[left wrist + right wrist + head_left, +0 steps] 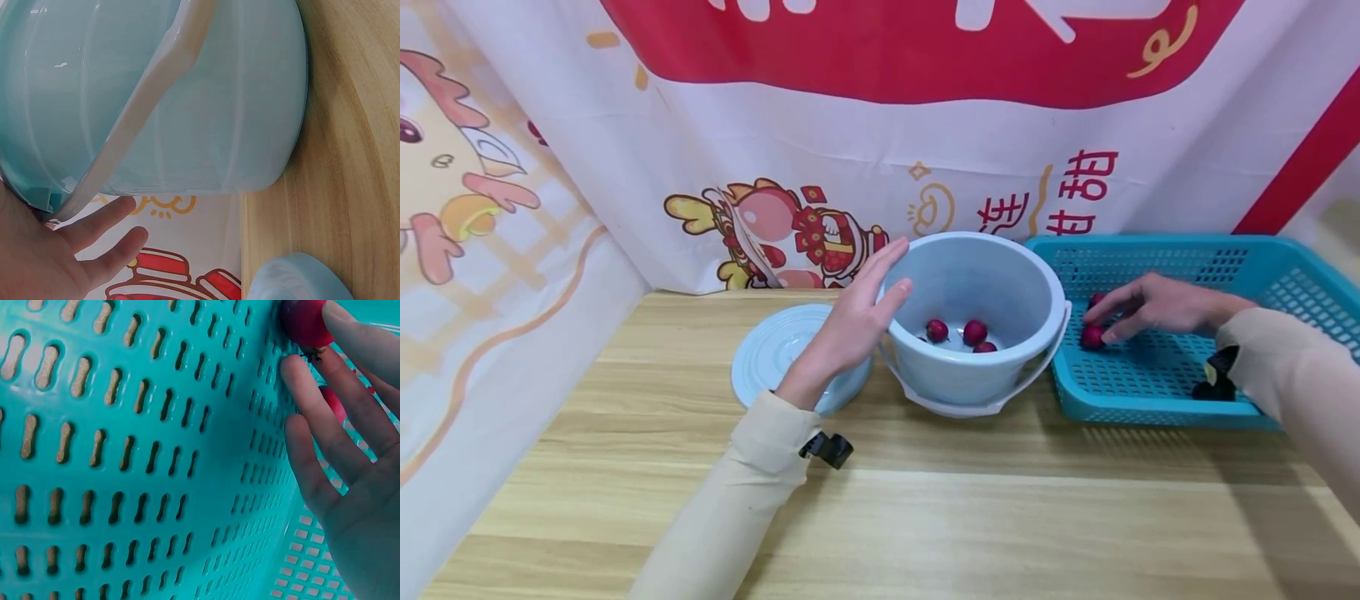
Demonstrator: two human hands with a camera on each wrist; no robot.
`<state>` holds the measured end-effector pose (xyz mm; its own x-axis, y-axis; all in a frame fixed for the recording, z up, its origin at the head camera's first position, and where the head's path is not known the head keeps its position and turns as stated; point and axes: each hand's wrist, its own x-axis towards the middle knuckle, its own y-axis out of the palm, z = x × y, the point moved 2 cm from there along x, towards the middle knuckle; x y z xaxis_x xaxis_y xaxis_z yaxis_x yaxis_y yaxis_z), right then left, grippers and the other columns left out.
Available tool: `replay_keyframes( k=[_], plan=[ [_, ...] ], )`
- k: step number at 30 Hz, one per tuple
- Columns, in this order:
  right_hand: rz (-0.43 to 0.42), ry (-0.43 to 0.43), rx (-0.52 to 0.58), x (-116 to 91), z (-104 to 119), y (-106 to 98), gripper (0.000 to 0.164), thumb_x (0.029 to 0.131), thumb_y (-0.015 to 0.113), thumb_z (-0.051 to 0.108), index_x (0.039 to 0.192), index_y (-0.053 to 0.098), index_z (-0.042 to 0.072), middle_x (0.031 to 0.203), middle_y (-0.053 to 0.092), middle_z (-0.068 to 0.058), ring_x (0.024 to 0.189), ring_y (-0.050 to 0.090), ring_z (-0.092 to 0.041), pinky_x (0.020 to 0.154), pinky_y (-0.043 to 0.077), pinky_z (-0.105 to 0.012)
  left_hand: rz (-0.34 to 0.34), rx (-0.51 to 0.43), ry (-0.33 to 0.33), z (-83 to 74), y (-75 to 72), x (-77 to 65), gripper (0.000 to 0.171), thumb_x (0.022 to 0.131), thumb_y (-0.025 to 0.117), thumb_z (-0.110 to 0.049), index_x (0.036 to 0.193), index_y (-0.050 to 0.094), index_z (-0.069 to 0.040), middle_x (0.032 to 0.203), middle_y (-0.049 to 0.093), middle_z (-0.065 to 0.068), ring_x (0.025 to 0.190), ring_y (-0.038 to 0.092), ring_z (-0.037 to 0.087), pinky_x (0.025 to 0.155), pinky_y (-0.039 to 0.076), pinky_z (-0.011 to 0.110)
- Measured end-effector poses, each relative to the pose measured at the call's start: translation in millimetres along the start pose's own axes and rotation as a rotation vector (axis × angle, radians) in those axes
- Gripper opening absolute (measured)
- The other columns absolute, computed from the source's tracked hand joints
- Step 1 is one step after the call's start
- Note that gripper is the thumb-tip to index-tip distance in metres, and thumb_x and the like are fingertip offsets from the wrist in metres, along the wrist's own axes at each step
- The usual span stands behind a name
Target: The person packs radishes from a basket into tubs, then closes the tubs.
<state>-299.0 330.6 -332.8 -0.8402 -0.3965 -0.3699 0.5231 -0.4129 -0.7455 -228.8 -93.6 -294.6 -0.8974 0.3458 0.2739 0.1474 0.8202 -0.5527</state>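
Note:
A light-blue bucket [958, 375] stands upright on the table, with several red radishes [974, 332] on its bottom. My left hand [859, 321] rests at the bucket's left rim, its fingers straight along the outside. In the left wrist view the fingers [106, 222] lie beside the pale bucket handle [134, 119], which hangs down. Inside the teal basket [1120, 408] my right hand [1165, 304] pinches a red radish [305, 322] between thumb and fingers, close to the basket wall. Behind those fingers shows another radish [333, 403].
A round light-blue lid [760, 354] lies on the wooden table [925, 517] left of the bucket, partly beneath the left forearm in view. The basket stands right beside the bucket. A printed cloth [820, 133] hangs behind everything.

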Motion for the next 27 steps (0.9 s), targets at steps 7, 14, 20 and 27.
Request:
replay_keyframes(
  k=[7, 14, 20, 27],
  plan=[
    [0.005, -0.015, -0.012, 1, 3, 3, 0.055, 0.095, 0.080, 0.029, 0.144, 0.067, 0.009, 0.147, 0.059, -0.025, 0.133, 0.046, -0.048, 0.096, 0.057, -0.052, 0.000, -0.004, 0.003, -0.2, -0.1, -0.5, 0.061, 0.112, 0.046, -0.035, 0.169, 0.031, -0.020, 0.177, 0.025, -0.006, 0.165, 0.022, 0.015, 0.134, 0.025, 0.051],
    [-0.045, -0.014, -0.015, 0, 4, 1, 0.055, 0.095, 0.080, 0.032, 0.144, 0.067, 0.012, 0.147, 0.060, -0.023, 0.132, 0.050, -0.044, 0.094, 0.059, -0.052, 0.001, 0.001, -0.005, 0.3, -0.3, -0.9, 0.060, 0.112, 0.046, -0.036, 0.169, 0.031, -0.023, 0.177, 0.025, -0.008, 0.165, 0.022, 0.014, 0.134, 0.025, 0.052],
    [-0.107, -0.021, 0.036, -6, 9, -5, 0.064, 0.093, 0.081, 0.033, 0.150, 0.060, 0.012, 0.153, 0.053, -0.025, 0.136, 0.045, -0.047, 0.090, 0.062, -0.053, 0.001, -0.003, -0.014, 0.2, 0.1, -1.3, 0.060, 0.112, 0.046, -0.036, 0.169, 0.031, -0.023, 0.177, 0.025, -0.008, 0.165, 0.022, 0.014, 0.134, 0.026, 0.051],
    [-0.187, -0.033, 0.170, -16, 24, -11, 0.068, 0.096, 0.079, 0.038, 0.155, 0.055, 0.015, 0.145, 0.066, -0.014, 0.129, 0.063, -0.035, 0.096, 0.063, -0.055, -0.001, 0.002, -0.007, 0.5, -0.1, -1.2, 0.060, 0.112, 0.045, -0.037, 0.169, 0.031, -0.022, 0.177, 0.025, -0.007, 0.165, 0.023, 0.015, 0.134, 0.025, 0.051]
  ],
)
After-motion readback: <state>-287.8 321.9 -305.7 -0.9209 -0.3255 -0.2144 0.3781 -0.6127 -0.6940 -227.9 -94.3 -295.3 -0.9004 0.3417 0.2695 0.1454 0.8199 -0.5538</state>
